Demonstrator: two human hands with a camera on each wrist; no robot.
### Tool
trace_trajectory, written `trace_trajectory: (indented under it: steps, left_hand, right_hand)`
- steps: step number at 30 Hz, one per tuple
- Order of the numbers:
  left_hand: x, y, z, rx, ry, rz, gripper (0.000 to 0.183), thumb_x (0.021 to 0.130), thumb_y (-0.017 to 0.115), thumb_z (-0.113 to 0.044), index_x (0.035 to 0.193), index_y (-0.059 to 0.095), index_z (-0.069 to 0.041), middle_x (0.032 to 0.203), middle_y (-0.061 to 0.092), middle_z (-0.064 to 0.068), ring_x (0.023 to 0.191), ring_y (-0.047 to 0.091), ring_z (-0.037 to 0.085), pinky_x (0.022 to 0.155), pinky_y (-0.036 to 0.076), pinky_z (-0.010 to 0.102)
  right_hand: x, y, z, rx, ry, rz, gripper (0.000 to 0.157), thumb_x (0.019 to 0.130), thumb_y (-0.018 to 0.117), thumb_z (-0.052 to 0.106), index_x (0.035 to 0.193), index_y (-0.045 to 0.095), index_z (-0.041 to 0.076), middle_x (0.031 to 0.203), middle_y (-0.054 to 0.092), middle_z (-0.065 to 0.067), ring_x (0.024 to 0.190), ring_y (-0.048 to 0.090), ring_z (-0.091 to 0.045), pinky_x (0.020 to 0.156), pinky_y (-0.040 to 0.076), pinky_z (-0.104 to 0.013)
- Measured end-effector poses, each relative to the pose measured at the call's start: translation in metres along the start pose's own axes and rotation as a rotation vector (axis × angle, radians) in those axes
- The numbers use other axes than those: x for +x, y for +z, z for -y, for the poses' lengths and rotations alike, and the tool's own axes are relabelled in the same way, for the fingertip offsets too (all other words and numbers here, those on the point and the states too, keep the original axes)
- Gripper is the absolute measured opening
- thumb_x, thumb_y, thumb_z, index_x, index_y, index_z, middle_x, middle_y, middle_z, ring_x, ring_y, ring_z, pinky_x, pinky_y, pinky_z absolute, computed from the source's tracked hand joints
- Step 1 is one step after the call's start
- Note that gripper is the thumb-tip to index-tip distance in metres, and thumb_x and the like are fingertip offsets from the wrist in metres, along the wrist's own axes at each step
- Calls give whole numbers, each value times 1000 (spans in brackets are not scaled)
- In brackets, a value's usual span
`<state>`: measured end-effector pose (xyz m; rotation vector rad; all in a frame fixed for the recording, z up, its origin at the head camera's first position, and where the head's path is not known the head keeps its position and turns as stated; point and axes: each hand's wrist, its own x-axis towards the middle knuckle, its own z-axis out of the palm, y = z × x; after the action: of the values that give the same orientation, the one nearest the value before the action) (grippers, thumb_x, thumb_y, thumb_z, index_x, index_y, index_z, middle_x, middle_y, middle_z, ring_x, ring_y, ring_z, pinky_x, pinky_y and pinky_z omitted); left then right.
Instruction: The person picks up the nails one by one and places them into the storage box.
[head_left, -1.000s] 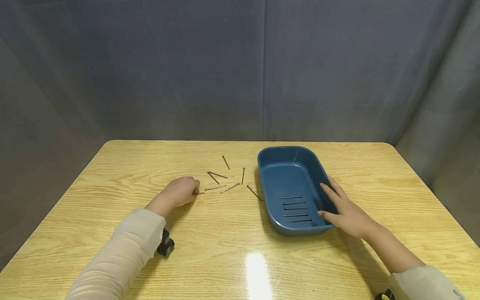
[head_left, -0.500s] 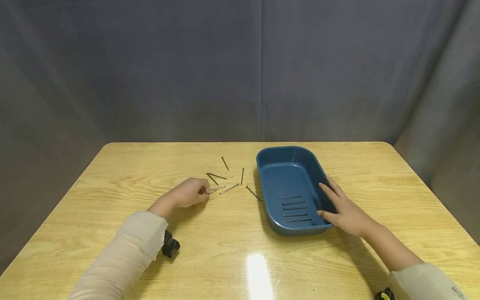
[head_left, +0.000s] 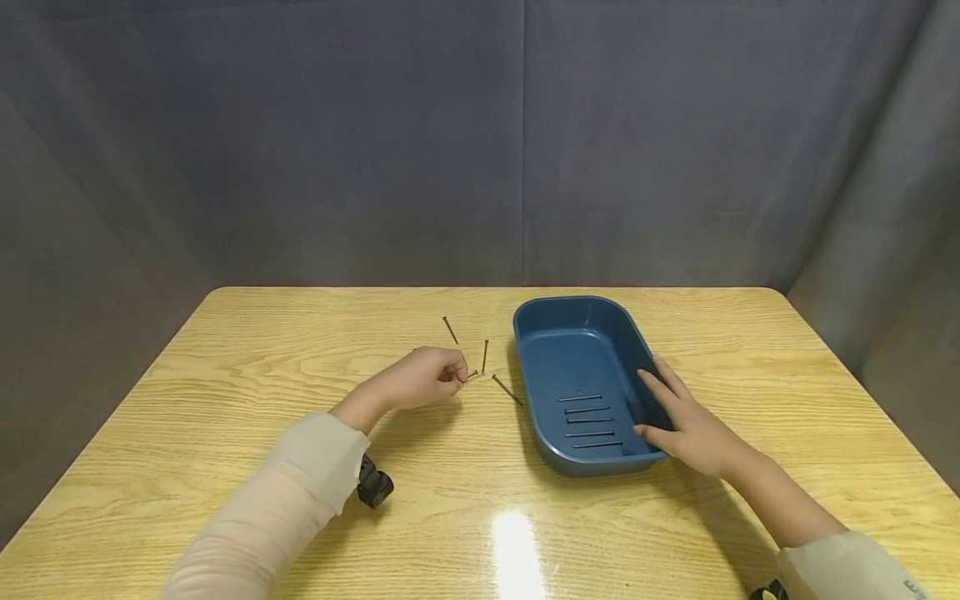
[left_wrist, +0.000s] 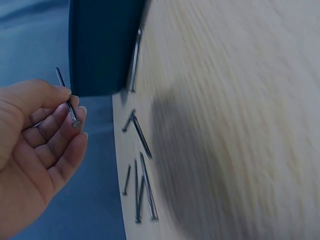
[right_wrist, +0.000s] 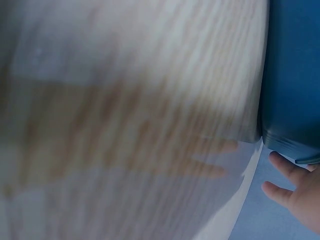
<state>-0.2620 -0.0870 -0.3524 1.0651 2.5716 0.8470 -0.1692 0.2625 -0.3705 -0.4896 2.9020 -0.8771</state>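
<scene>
My left hand [head_left: 422, 379] pinches a nail [left_wrist: 69, 102] between thumb and fingertips, held above the table in the left wrist view. Below it lie several loose nails [left_wrist: 142, 136] on the wood, some of them hidden behind the hand in the head view. To the right stands a blue plastic basin [head_left: 551, 350], with several nails [head_left: 590, 421] lying in a row on its floor. My right hand [head_left: 697, 429] rests on the basin's right rim with fingers spread, some reaching over the inside. In the right wrist view its fingers [right_wrist: 287, 167] show at the basin's edge.
A light wooden table [head_left: 442, 508] carries everything. One nail [head_left: 507, 390] lies close to the basin's left wall. Another nail [head_left: 450, 330] lies farther back. A grey curtain [head_left: 360, 167] hangs behind the table.
My left hand has lifted a nail from the table's left side and moved right with it, toward the basin and over the loose nails. The right hand and basin have stayed in place.
</scene>
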Motion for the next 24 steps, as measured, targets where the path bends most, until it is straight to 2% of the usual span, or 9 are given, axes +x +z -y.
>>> trace_trajectory:
  steps: [5,14,24]
  left_hand:
    - [12,4,-10,-23,37,-4,8,85,50,-6,90,55,-2,85,57,5,73,52,11,66,42,24]
    - [34,13,-31,-4,102,-36,7,85,51,-7,89,56,-4,80,55,-1,72,51,9,64,42,21]
    - [50,17,-49,-42,100,-6,8,85,51,-6,90,56,-2,82,55,0,73,50,10,63,42,20]
  right_hand:
    - [0,1,-1,-9,-1,-10,71,84,53,30,137,15,2,142,-8,-12,123,8,-43,85,21,-62]
    - [1,1,-1,-16,-5,-14,71,83,54,30,136,16,2,142,-7,-12,123,9,-44,84,21,-62]
    - [0,1,0,-10,-6,-9,71,84,54,30,137,14,4,142,-8,-11,123,9,-44,85,22,-62]
